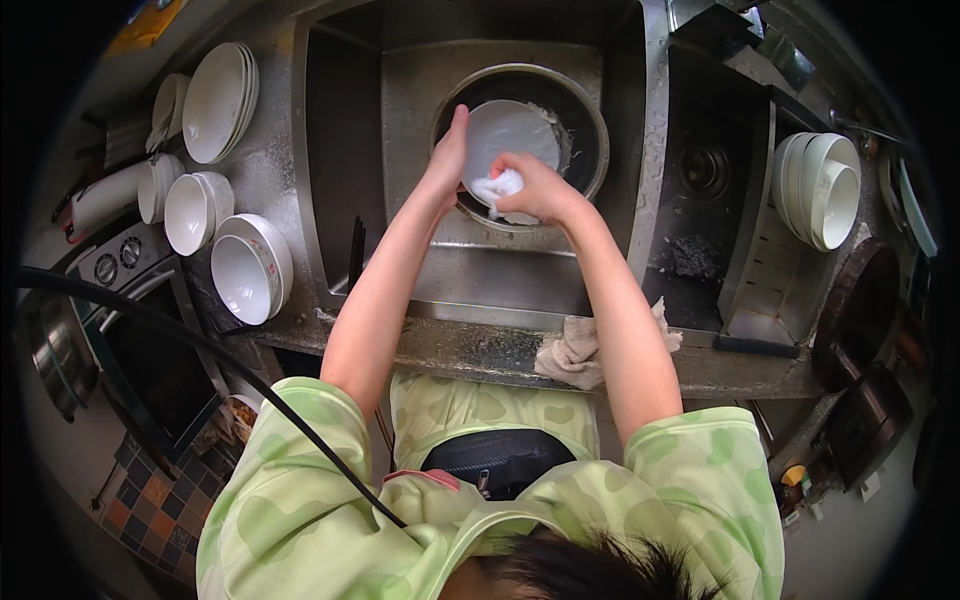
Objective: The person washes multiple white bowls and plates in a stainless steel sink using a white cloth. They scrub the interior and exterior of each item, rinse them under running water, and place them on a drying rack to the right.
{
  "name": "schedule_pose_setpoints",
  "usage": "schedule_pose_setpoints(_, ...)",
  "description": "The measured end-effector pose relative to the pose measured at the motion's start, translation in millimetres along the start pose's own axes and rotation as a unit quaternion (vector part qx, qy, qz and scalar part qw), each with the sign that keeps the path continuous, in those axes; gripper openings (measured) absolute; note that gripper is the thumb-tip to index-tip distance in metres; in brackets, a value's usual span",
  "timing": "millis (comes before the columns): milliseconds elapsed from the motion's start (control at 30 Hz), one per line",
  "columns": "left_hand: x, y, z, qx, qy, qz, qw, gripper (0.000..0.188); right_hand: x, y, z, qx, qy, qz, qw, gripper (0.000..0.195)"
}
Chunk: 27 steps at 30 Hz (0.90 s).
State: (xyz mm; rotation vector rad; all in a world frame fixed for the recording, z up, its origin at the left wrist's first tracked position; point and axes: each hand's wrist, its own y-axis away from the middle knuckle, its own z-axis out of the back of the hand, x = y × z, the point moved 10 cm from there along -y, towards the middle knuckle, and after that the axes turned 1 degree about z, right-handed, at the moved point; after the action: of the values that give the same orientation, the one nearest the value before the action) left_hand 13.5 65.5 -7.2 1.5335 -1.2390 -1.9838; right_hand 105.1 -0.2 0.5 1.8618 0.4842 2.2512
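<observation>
A white plate [502, 127] is held over a round metal basin [596, 97], which sits in the large steel sink [442, 277]. My left hand [448, 154] grips the plate's left rim, the thumb lying along its edge. Bunched in my right hand [541, 189] is a white cloth [498, 184], pressed against the lower part of the plate. Whitish suds show along the basin's inner side, right of the plate. The fingers of my left hand beneath the plate are hidden.
Stacked white plates [217, 105] and white bowls [244, 277] stand on the left counter. More bowls [817, 187] rest on the right beyond a smaller sink [690, 247]. A beige rag [574, 352] lies on the front edge. Dark chopsticks [356, 251] lean in the large sink's left corner.
</observation>
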Motion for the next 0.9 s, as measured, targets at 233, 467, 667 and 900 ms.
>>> schedule_pose_setpoints(233,-47.6,29.4,-6.9,-0.088,-0.342,-0.230,0.907,0.063,-3.0,22.7,35.7,-0.319,0.129,-0.054,0.937,0.028)
schedule_pose_setpoints(467,2.8,4.2,0.4,-0.117,-0.170,-0.141,0.968,0.069,-35.8,-9.5,3.9,-0.335,-0.432,-0.145,0.825,0.038)
schedule_pose_setpoints(667,10.7,-11.4,-1.9,-0.099,-0.154,-0.084,0.980,0.069,-20.5,-7.8,10.9,-0.298,-0.051,-0.060,0.951,0.034)
schedule_pose_setpoints(900,9.6,1.5,-2.6,-0.144,-0.146,-0.118,0.972,0.069,-4.3,-25.0,38.3,-0.300,0.166,-0.056,0.938,0.032)
